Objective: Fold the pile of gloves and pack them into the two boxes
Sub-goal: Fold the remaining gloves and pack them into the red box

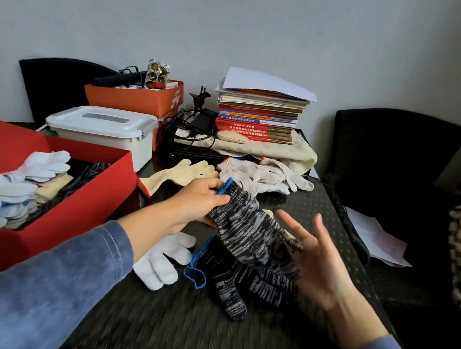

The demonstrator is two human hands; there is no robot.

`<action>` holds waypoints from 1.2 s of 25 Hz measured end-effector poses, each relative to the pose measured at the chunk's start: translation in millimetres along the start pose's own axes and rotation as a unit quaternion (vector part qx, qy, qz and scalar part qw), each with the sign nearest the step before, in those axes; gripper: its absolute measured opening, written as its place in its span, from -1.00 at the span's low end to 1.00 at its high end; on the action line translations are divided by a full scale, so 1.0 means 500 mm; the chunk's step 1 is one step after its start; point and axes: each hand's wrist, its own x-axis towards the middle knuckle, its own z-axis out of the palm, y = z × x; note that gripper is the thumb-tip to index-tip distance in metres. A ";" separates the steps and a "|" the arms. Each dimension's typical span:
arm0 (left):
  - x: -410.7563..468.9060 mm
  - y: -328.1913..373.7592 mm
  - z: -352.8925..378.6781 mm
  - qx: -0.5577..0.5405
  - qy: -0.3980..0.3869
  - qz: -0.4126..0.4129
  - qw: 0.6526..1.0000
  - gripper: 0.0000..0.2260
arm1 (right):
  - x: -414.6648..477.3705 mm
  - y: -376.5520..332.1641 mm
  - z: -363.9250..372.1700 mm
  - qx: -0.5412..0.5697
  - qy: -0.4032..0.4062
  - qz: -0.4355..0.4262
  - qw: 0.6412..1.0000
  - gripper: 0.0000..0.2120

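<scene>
Left grip (201, 199) on blue-cuffed glove (247, 226), right grip (319, 261) splayed; book spines (256, 123) illegible.

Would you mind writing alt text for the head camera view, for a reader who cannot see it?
A person's left hand grips the blue-edged cuff of a black-and-grey knit glove over a dark woven table, the open right hand at its finger end. Other gloves lie loose on the table; a red box at left holds more gloves.

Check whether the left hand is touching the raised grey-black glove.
Touching. Head view: the left hand pinches the raised grey-black glove near its blue cuff.
</scene>
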 end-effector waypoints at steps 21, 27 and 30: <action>-0.027 0.036 0.019 0.092 -0.008 0.309 0.946 -0.61 | 0.049 0.014 0.027 -0.131 0.068 -0.119 0.982 -0.34; -0.038 0.028 0.028 0.073 -0.006 0.367 0.927 -0.59 | 0.050 0.044 0.015 -0.258 0.019 -0.144 0.955 -0.50; -0.041 0.009 0.007 0.049 0.042 0.335 0.940 -0.50 | 0.042 0.033 0.014 -0.157 -0.006 -0.096 0.983 -0.50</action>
